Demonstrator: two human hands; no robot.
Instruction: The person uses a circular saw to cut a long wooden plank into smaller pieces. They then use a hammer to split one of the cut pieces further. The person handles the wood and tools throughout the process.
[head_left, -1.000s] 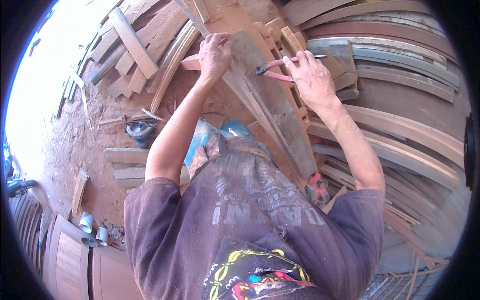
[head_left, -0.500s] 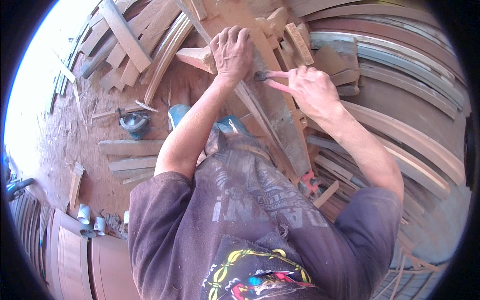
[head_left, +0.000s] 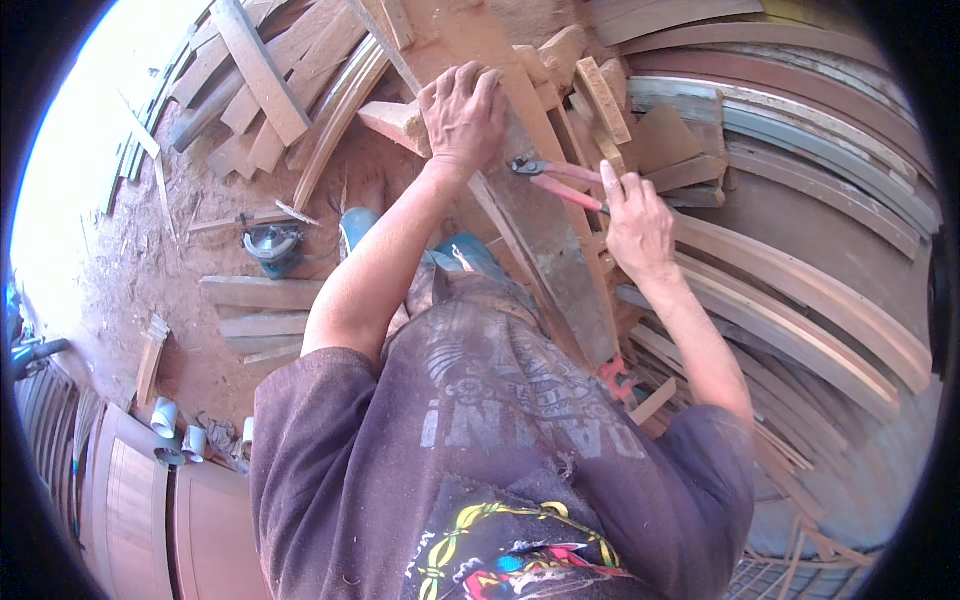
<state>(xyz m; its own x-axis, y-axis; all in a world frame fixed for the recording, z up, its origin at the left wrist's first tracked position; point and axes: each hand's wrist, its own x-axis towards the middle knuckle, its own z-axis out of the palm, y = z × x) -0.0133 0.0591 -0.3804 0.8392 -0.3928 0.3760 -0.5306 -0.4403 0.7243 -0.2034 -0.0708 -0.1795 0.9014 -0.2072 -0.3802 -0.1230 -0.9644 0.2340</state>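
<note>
My left hand is closed over a long, narrow wooden plank lying on the workbench, its fingers bent and their tips hidden. A wedge-like wooden block juts out beside that hand. In my right hand is a pair of pincers with red handles and a dark head. Its handles are spread apart, and the index finger stretches along the upper one. The head points left over the dusty bench, just below and right of my left hand.
Offcuts are heaped at the bench's right side. Long curved boards are stacked to the right. A blue circular saw rests on the dusty ground at left, near short planks. A red clamp-like tool sits by the bench's near end.
My right hand has moved down and slightly right, and its index finger has straightened. The pincers' handles have spread wider. My left hand stays on the plank.
</note>
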